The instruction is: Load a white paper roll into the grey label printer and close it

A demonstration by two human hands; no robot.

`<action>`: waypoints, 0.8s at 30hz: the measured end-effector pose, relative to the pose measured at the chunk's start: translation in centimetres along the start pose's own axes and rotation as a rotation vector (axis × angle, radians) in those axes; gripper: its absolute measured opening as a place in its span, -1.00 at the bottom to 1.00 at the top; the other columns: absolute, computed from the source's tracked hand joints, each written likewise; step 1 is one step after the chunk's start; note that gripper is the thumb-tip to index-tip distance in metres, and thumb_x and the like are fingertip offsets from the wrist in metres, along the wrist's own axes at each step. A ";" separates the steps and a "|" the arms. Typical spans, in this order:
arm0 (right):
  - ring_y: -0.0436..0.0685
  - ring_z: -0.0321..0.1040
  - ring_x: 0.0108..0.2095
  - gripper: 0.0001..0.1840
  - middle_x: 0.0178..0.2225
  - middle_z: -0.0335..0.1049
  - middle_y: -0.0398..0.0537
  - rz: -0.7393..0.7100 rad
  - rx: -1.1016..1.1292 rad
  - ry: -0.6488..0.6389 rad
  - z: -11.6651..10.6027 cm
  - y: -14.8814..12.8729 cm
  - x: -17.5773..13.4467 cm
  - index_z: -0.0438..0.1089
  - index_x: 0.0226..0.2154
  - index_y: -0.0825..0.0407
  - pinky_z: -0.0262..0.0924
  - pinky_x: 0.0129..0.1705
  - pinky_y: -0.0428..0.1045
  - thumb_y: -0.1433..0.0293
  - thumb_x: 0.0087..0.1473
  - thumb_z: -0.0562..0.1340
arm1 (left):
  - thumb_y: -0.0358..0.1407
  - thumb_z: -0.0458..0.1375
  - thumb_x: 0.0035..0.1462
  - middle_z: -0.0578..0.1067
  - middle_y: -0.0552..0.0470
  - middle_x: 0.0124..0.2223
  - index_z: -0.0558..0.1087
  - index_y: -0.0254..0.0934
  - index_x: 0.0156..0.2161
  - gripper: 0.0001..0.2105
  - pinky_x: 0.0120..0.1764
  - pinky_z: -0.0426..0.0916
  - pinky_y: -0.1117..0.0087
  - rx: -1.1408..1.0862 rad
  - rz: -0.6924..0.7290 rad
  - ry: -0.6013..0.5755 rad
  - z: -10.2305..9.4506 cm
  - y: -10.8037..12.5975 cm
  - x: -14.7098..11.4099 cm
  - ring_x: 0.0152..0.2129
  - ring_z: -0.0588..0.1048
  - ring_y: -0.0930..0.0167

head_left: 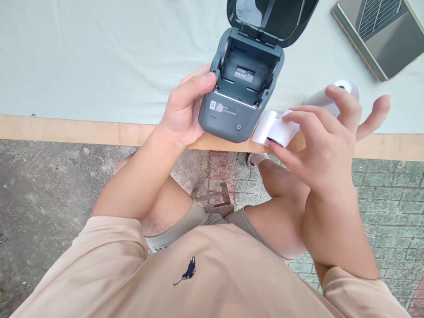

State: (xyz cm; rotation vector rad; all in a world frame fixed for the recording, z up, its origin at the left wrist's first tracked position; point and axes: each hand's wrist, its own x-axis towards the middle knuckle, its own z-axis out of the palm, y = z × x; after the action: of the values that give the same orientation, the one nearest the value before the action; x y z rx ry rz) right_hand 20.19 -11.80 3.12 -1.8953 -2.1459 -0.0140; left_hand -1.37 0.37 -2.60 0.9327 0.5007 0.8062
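Observation:
My left hand (pixel 187 104) is closed around the left side of a dark grey portable label printer (pixel 228 115), its thumb on the rim. The printer's black lid (pixel 271 17) stands open, and the paper bay shows only a small printed label inside. Between the thumb and fingertips of my right hand (pixel 326 132) is a small white paper roll (pixel 281 130), its loose end curling out to the left. The roll is just right of the printer's lower edge, outside the bay. Behind my right fingers lies a second white roll (pixel 321 99), partly hidden.
A table with a pale cloth (pixel 99 62) and a wooden front edge (pixel 76 128) lies ahead. At the far right rests a shiny flat rectangular device or box (pixel 380 39). Below the table are my legs, a small wooden stool (pixel 218 201) and a paved floor.

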 end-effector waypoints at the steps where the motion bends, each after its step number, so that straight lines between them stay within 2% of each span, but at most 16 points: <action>1: 0.41 0.07 0.21 -0.55 -0.12 0.42 -0.13 -0.006 0.011 0.034 -0.1 -0.1 0.1 0.31 -0.12 -0.13 -0.42 0.20 0.54 0.06 -0.06 0.27 | -0.12 0.10 0.05 0.48 0.04 -0.34 0.43 -0.21 -0.17 -0.71 -0.26 0.46 0.30 -0.027 0.004 -0.008 0.1 0.0 0.0 -0.30 0.54 0.36; 4: 0.37 0.17 0.14 -0.53 -0.08 0.42 -0.16 0.002 0.047 0.130 -0.2 -0.2 0.4 0.32 -0.13 -0.12 -0.12 0.18 0.44 0.07 -0.10 0.29 | -0.18 0.13 0.06 0.48 0.04 -0.30 0.43 -0.23 -0.15 -0.74 -0.30 0.43 0.36 -0.057 0.009 -0.008 0.4 0.1 -0.1 -0.37 0.50 0.43; 7: 0.29 0.25 0.05 -0.54 -0.04 0.41 -0.14 0.035 0.103 0.154 -0.3 -0.4 0.5 0.30 -0.13 -0.08 0.14 0.09 0.25 0.15 -0.10 0.32 | -0.21 0.21 0.03 0.48 0.06 -0.34 0.43 -0.21 -0.21 -0.78 -0.32 0.43 0.38 -0.003 0.006 0.076 0.9 0.0 -0.2 -0.39 0.49 0.44; 10: 0.24 0.29 -0.01 -0.55 -0.01 0.39 -0.15 0.053 0.119 0.175 -0.3 -0.5 0.5 0.29 -0.11 -0.08 0.19 0.03 0.19 0.20 -0.09 0.32 | -0.19 0.20 0.05 0.51 0.05 -0.28 0.42 -0.19 -0.23 -0.81 -0.23 0.44 0.33 0.055 0.045 0.134 1.8 0.2 -0.4 -0.33 0.50 0.40; 13: 0.26 0.29 -0.03 -0.54 -0.01 0.39 -0.16 0.053 0.073 0.254 -0.3 -0.3 0.5 0.31 -0.13 -0.06 0.20 0.02 0.23 0.18 -0.12 0.33 | -0.20 0.15 0.12 0.50 0.06 -0.22 0.42 -0.15 -0.19 -0.84 -0.11 0.41 0.31 0.177 0.154 0.142 2.5 0.6 -0.5 -0.24 0.48 0.39; 17: 0.28 0.28 -0.01 -0.45 -0.01 0.39 -0.13 -0.013 0.090 0.337 0.0 -0.3 0.6 0.31 -0.10 -0.05 0.23 -0.02 0.24 0.14 -0.16 0.35 | -0.18 0.08 0.17 0.48 0.05 -0.27 0.44 -0.15 -0.21 -0.84 -0.09 0.39 0.31 0.445 0.189 0.158 2.3 0.9 -0.8 -0.23 0.47 0.37; 19: 0.23 0.31 -0.02 -0.44 -0.02 0.38 -0.10 -0.033 0.228 0.367 0.2 -0.7 0.7 0.30 -0.06 -0.06 0.28 -0.10 0.17 0.14 -0.14 0.34 | -0.12 0.09 0.15 0.49 0.02 -0.20 0.45 -0.12 -0.16 -0.79 0.00 0.37 0.28 0.653 0.207 0.226 1.9 0.7 -1.0 -0.11 0.46 0.32; 21: 0.17 0.34 -0.03 -0.46 -0.03 0.35 -0.11 0.023 0.497 0.401 0.3 -1.5 0.8 0.30 -0.04 -0.09 0.29 -0.15 0.10 0.09 -0.08 0.31 | -0.03 0.12 0.09 0.46 -0.06 -0.01 0.44 -0.15 -0.04 -0.62 0.14 0.27 0.16 0.897 0.315 0.301 1.4 0.6 -1.3 0.08 0.36 0.20; 22: 0.15 0.33 -0.02 -0.47 -0.05 0.34 -0.11 0.068 0.651 0.412 0.2 -2.0 0.9 0.31 -0.05 -0.10 0.29 -0.12 0.09 0.04 -0.06 0.28 | 0.03 0.11 0.06 0.41 -0.09 0.09 0.40 -0.18 0.03 -0.52 0.22 0.17 0.09 1.011 0.417 0.307 1.3 0.6 -1.3 0.17 0.27 0.15; 24: 0.13 0.32 0.02 -0.46 -0.08 0.32 -0.13 0.156 0.904 0.394 0.1 -3.1 1.0 0.32 -0.08 -0.12 0.25 0.00 0.13 -0.06 -0.03 0.20 | 0.20 0.05 -0.01 0.32 -0.08 0.18 0.30 -0.18 0.14 -0.31 0.30 -0.02 0.01 1.175 0.742 0.226 1.3 0.6 -1.3 0.25 0.15 0.10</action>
State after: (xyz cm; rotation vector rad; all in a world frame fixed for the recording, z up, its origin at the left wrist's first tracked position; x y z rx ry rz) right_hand 17.08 -11.25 3.74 -1.3516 -1.3713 0.4837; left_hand -1.50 -1.12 -1.34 2.2060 0.8695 1.3123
